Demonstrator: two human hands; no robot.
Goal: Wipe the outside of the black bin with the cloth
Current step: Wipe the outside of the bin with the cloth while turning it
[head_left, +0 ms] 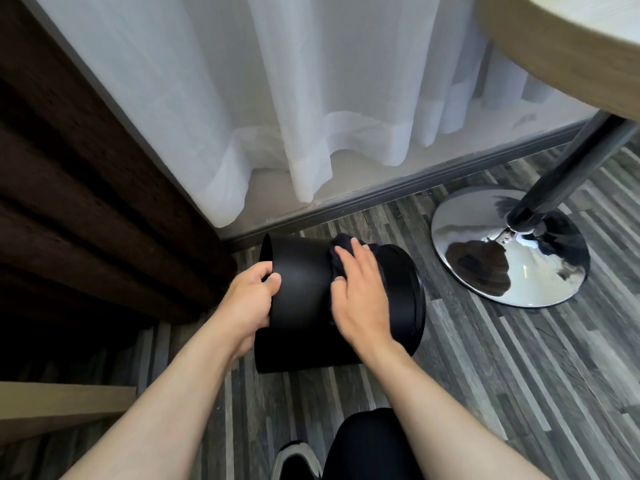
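The black bin [301, 292] lies on its side on the grey striped floor, its open mouth turned left. My left hand [251, 301] grips the rim at the mouth, thumb on the outer wall. My right hand [360, 299] presses a dark cloth [341, 247] flat against the upper side of the bin, near its base end. Most of the cloth is hidden under my palm; a bunched part shows above my fingers.
A chrome disc base [509, 247] with a dark pole stands close to the right of the bin, under a round wooden tabletop [568, 39]. White sheer curtain [277, 98] and grey skirting run behind. Dark brown drapes [86, 202] hang left. My knee and shoe [298, 459] are below.
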